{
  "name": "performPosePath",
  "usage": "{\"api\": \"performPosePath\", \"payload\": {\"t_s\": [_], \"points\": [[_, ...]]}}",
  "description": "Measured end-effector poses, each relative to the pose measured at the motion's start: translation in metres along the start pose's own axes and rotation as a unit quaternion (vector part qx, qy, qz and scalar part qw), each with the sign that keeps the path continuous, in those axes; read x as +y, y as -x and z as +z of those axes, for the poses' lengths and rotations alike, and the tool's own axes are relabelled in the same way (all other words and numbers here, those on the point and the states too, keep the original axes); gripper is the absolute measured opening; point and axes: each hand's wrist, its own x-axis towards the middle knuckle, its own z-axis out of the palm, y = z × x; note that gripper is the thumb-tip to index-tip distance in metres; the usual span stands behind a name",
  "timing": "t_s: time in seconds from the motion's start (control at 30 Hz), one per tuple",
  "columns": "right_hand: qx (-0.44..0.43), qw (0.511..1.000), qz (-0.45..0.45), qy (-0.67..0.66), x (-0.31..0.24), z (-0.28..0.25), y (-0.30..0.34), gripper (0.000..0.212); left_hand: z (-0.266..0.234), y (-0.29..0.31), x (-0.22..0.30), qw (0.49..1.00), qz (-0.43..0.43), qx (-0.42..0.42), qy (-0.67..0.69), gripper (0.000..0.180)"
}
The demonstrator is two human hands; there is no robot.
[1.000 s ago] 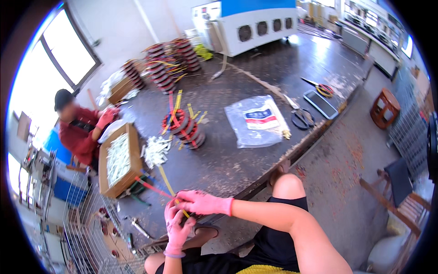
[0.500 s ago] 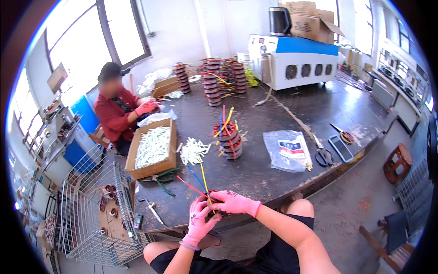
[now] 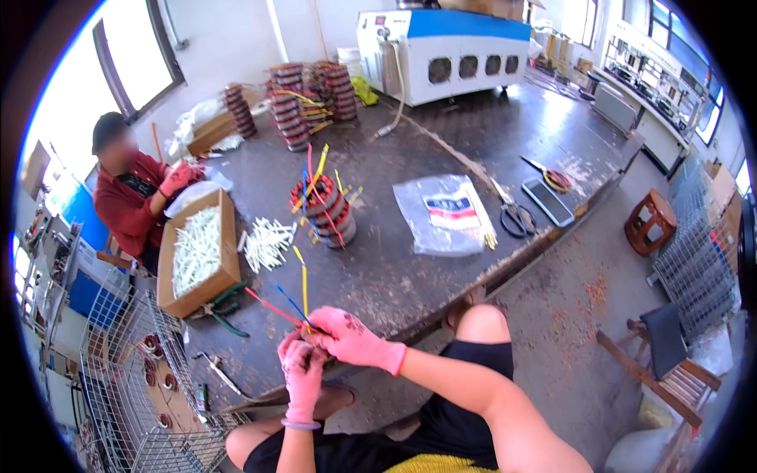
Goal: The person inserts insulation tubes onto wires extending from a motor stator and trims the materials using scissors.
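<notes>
Both my hands wear pink gloves and meet at the near table edge. My left hand (image 3: 302, 378) is closed, fingers curled around a wound motor stator that the gloves almost wholly hide. Over its top, my right hand (image 3: 347, 339) pinches near the base of the lead wires. A yellow wire (image 3: 305, 285), a red wire (image 3: 270, 303) and a blue wire (image 3: 291, 299) stick up and away from me. Beyond them stands a short stack of stators (image 3: 335, 219) with coloured leads. White sleeves (image 3: 268, 244) lie in a loose pile left of that stack.
A cardboard box (image 3: 197, 296) of white sleeves stands left, with green-handled pliers (image 3: 229, 307) beside it. A plastic bag (image 3: 410, 209), scissors (image 3: 516, 218) and a phone (image 3: 548, 202) lie right. A co-worker (image 3: 130, 193) sits far left near tall stator stacks (image 3: 290, 126).
The view has swung, so the table things sit further left and higher in the picture. My hands stay together at the wires; the right has moved over the wire bases, covering the stator more.
</notes>
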Motion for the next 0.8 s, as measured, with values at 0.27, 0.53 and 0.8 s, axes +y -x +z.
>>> {"api": "performPosePath", "payload": {"t_s": [0.27, 0.53, 0.8], "points": [[-0.036, 0.997, 0.024, -0.057, -0.015, -0.006, -0.004, 0.021, -0.009, -0.006, 0.001, 0.998, -0.045, -0.019, 0.037, 0.016], [-0.192, 0.974, 0.082, 0.087, -0.046, -0.036, -0.015, 0.031, -0.031, -0.025, 0.02, 0.985, 0.121, -0.071, -0.097, 0.042], [-0.073, 0.987, 0.141, 0.027, -0.031, -0.031, -0.002, 0.019, -0.011, -0.018, 0.02, 0.996, 0.063, -0.052, -0.033, 0.042]]}}
